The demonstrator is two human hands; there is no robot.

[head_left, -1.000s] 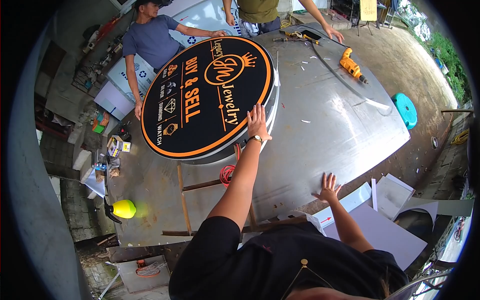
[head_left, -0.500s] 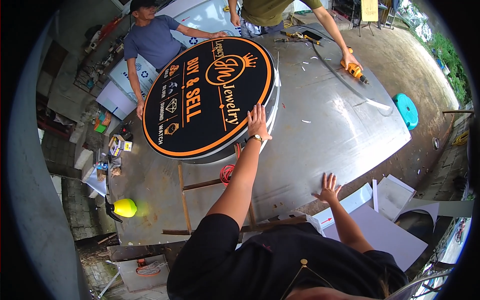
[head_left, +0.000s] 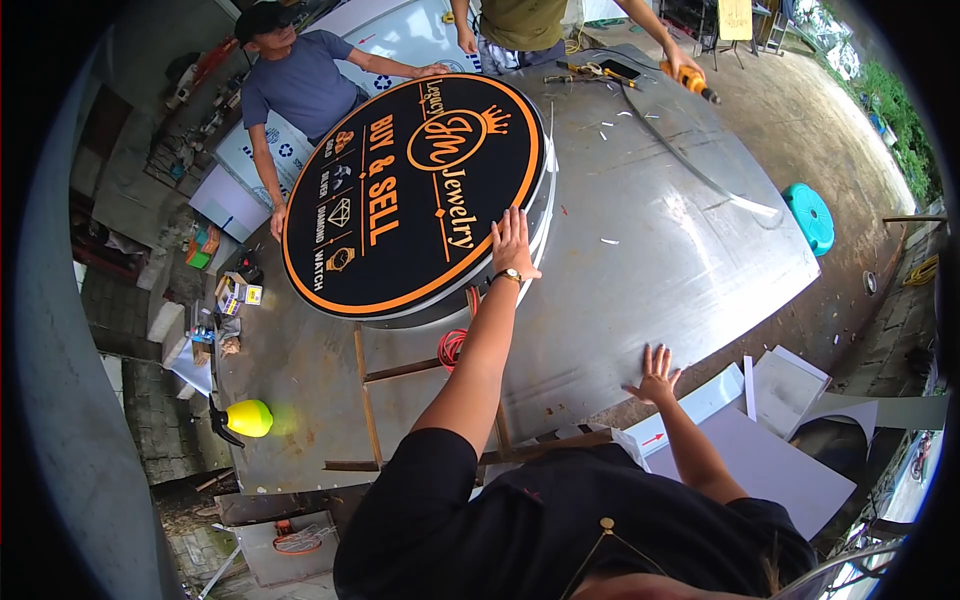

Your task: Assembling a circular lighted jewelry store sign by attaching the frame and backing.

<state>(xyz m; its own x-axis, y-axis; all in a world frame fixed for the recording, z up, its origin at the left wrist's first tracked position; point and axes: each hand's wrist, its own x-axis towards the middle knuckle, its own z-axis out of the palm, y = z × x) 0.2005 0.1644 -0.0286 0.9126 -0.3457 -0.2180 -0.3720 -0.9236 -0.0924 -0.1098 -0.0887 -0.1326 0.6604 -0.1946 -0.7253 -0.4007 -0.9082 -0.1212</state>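
Observation:
A large round black sign (head_left: 400, 265) with an orange rim lies face up on the metal-topped table (head_left: 640, 300). My left hand (head_left: 512, 245) rests flat on the sign's near right edge, fingers stretched out. Palm down, my right hand (head_left: 656, 376) leans on the table's near edge with its fingers spread, holding nothing. Beneath the sign, a rusty metal frame (head_left: 400, 373) sticks out toward me. A coil of red wire (head_left: 452, 348) lies by that frame, close to my left forearm.
Across the table a person in a grey-blue shirt (head_left: 305, 85) holds the sign's far edge. Another person grips a yellow drill (head_left: 690, 80). A yellow spray bottle (head_left: 248, 418) stands at the left; a teal stool (head_left: 808, 220) is beyond the right edge. White panels (head_left: 760, 455) lie beside me.
The other person's drill has risen off the table and moved away from me. My hands stay where they were. The sign is shifted very slightly left.

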